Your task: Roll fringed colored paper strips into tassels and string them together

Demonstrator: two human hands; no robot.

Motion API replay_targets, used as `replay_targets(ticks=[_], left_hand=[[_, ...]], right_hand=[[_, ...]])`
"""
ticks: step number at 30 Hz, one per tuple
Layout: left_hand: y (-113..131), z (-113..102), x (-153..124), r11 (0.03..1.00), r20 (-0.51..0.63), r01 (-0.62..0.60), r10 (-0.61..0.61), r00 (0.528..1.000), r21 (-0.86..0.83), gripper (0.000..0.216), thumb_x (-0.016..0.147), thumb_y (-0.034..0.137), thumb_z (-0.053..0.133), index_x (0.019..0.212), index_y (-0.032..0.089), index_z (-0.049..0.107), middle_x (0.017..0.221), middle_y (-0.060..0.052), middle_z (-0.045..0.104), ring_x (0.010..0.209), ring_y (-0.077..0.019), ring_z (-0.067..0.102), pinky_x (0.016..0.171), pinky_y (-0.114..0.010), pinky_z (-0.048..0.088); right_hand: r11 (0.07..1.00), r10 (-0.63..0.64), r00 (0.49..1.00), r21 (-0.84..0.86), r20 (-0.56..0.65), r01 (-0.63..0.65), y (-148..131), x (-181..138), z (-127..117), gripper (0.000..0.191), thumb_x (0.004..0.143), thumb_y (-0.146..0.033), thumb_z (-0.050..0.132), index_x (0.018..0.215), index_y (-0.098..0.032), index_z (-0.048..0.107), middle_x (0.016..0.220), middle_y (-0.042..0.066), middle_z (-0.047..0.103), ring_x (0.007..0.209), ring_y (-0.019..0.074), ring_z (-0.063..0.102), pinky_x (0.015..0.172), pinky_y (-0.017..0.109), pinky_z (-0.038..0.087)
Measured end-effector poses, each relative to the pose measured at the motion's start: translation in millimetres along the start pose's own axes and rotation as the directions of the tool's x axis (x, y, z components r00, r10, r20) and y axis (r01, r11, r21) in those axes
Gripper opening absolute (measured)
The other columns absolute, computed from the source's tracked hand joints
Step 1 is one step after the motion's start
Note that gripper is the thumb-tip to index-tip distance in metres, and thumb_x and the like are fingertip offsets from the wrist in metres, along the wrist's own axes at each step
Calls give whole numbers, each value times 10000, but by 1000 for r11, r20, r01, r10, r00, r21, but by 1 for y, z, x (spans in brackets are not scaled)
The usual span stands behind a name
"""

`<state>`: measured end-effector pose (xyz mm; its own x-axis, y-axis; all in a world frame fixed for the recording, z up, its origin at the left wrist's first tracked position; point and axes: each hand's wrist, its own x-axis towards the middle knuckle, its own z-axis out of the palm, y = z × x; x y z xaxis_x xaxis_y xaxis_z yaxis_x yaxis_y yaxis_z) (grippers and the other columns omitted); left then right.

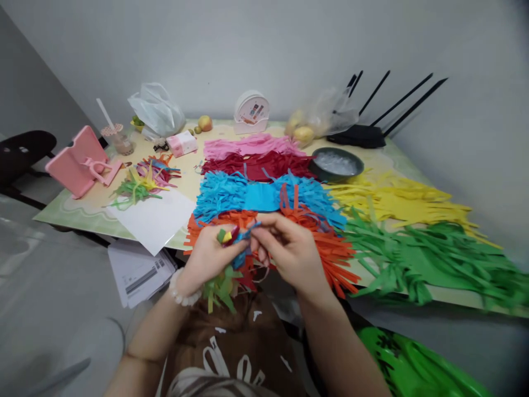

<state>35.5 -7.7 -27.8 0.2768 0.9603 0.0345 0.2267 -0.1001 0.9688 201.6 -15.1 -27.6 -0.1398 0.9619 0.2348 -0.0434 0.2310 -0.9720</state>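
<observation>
My left hand, with a white beaded bracelet at the wrist, is closed around a bundle of coloured paper strips. Green, yellow, dark red and blue ends poke out above and below the fingers. Close beside it, the fingertips of my right hand are pinched on a blue strip end at the top of the bundle. Both hands are over the table's front edge. Just beyond them lie fringed orange sheets, fringed blue sheets, a dark red fringe and a pink fringe.
Fringed yellow sheets and green sheets spread to the right, near a dark bowl and a black router. On the left are a pink stand, a white paper sheet and a multicoloured strip bundle.
</observation>
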Motion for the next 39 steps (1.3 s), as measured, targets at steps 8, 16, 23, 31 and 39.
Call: replay_targets(ticks=[8, 16, 23, 31, 39], left_hand=[[15, -25, 67, 948, -80, -119, 100, 992, -294, 379, 680, 459, 807, 853, 131, 728, 733, -21, 690, 628, -130, 605, 603, -220, 503], [-8, -6, 61, 979, -301, -78, 19, 953, -186, 349, 741, 360, 774, 1016, 145, 770, 638, 9, 657, 494, -91, 479, 483, -215, 398], [-15, 3, 58, 991, -315, -111, 128, 940, 71, 292, 832, 349, 697, 1049, 170, 775, 786, -24, 732, 636, -145, 580, 623, -255, 450], [-25, 3, 52, 665, 14, -328, 431, 902, 671, 375, 853, 75, 538, 1146, 220, 722, 1057, -89, 748, 936, -239, 631, 862, -378, 460], [-20, 11, 74, 780, -38, -297, 379, 925, 551, 209, 920, 231, 567, 967, 201, 768, 841, -57, 740, 775, -190, 634, 747, -291, 467]], right_hand=[[966, -240, 971, -93, 17, 240, -29, 89, -21, 268, 838, -435, 666, 952, -193, 665, 588, -44, 609, 426, 83, 475, 429, 217, 383], [936, -162, 979, -333, -121, 114, 5, 41, -11, 154, 904, -334, 584, 914, -181, 599, 538, -62, 534, 464, 94, 470, 480, 219, 357], [945, -104, 978, -324, -182, 40, 14, 45, -9, 179, 892, -369, 593, 894, -191, 577, 531, -59, 540, 460, 103, 490, 487, 228, 371], [990, 138, 988, 30, 67, -141, 28, 65, -33, 449, 709, -555, 753, 909, -167, 648, 561, -28, 619, 402, 86, 475, 375, 200, 365], [964, 44, 957, 264, -287, 35, 32, 65, -23, 229, 755, -394, 745, 830, -196, 656, 762, 10, 672, 474, 82, 508, 373, 196, 376]])
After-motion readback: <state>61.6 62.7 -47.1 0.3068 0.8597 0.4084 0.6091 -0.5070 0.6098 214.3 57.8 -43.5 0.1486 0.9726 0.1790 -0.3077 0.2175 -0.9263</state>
